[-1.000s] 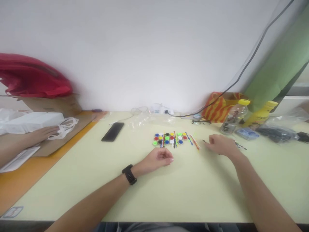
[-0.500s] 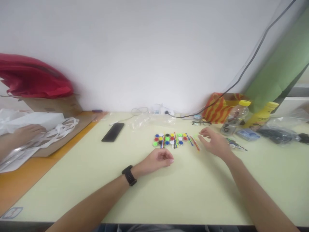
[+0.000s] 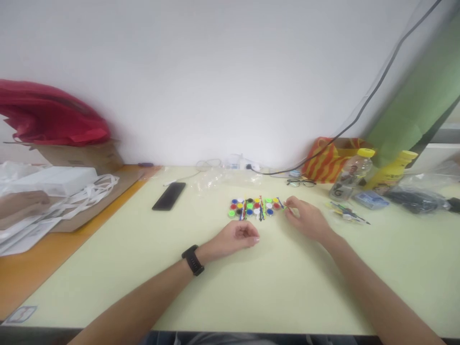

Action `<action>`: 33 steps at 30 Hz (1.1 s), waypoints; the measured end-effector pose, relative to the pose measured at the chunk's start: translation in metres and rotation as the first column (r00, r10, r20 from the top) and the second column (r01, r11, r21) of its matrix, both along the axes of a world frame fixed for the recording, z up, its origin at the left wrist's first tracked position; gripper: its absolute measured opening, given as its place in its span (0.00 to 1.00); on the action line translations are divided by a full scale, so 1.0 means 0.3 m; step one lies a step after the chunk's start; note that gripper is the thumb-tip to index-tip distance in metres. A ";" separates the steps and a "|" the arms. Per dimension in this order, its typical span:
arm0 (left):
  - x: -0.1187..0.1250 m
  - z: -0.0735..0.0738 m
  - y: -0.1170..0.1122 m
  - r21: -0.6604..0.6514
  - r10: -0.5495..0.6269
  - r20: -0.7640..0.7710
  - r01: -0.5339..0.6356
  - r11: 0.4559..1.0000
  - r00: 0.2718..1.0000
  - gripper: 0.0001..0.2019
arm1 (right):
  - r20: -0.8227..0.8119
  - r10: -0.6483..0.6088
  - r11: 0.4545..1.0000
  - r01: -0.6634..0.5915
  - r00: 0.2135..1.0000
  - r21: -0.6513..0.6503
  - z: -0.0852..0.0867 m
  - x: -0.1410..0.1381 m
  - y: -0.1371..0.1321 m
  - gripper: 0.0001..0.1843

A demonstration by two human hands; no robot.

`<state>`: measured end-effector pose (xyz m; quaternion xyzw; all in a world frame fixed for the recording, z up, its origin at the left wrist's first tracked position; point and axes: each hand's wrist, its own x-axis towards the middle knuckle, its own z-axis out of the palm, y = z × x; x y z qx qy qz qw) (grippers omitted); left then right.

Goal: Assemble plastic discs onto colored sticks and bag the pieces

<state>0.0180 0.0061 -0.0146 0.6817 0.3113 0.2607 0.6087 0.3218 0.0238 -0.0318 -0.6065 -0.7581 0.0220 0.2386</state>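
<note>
My left hand [image 3: 232, 241], with a black watch on its wrist, rests on the table just in front of rows of small coloured discs [image 3: 250, 206]. Its fingers are curled in toward the thumb and nothing shows in them. My right hand [image 3: 307, 218] is at the right end of the rows, thumb and fingertips pinched on thin coloured plastic arrows, partly hidden by the fingers. A blue arrow [image 3: 280, 202] lies just left of those fingertips. More thin arrows [image 3: 261, 208] lie between the columns of discs. To the right is a loose pile of arrows [image 3: 347, 212].
A phone [image 3: 168, 196] lies to the left. Clear plastic wrap [image 3: 226, 177], a cable and glasses [image 3: 301, 183] are at the back. A clear bottle [image 3: 352, 175], a yellow bottle [image 3: 391, 172] and a blue packet [image 3: 371, 200] stand right. Another person's hand [image 3: 25, 203] is far left.
My right hand has moved left and closed its fingertips over the arrows beside the discs. My left hand has stayed put. The other person's hand has shifted left.
</note>
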 end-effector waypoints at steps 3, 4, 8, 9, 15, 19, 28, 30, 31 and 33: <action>0.000 0.000 -0.001 -0.004 -0.002 -0.004 0.002 1.000 1.000 0.16 | 0.051 -0.013 0.999 0.011 0.999 0.037 -0.022 -0.016 0.013 0.10; 0.000 0.000 0.000 -0.004 -0.003 -0.007 0.003 1.000 1.000 0.16 | 0.073 -0.027 0.998 0.023 0.997 0.061 -0.030 -0.022 0.019 0.10; 0.000 -0.001 0.001 0.005 -0.013 -0.011 0.013 1.000 1.000 0.14 | 0.161 -0.054 0.988 0.030 0.985 0.151 -0.056 -0.040 0.044 0.10; 0.000 0.000 0.001 0.004 -0.016 -0.013 0.016 1.000 1.000 0.14 | 0.180 -0.057 0.987 0.028 0.982 0.158 -0.060 -0.042 0.049 0.10; 0.000 0.002 0.001 0.008 -0.017 -0.016 0.018 1.000 1.000 0.14 | 0.191 -0.078 0.989 0.052 0.979 0.138 -0.077 -0.041 0.059 0.10; 0.001 0.002 0.002 0.019 -0.024 -0.021 0.025 1.000 0.999 0.14 | 0.145 -0.091 0.987 0.070 0.985 0.142 -0.091 -0.041 0.066 0.10; -0.001 0.005 0.001 0.011 -0.027 -0.015 0.027 1.000 1.000 0.14 | -0.004 -0.172 0.968 0.170 0.985 0.184 -0.082 -0.023 0.073 0.06; -0.001 0.003 0.001 0.008 -0.027 0.000 0.027 1.000 1.000 0.14 | -0.097 -0.188 0.968 0.201 0.977 0.153 -0.075 -0.021 0.065 0.05; -0.001 0.003 0.001 0.007 -0.028 0.005 0.028 1.000 1.000 0.14 | -0.159 -0.187 0.970 0.207 0.969 0.124 -0.070 -0.023 0.061 0.05; -0.001 0.003 0.002 0.004 -0.027 0.006 0.027 1.000 1.000 0.14 | -0.291 -0.158 0.981 0.184 0.944 0.067 -0.057 -0.029 0.051 0.05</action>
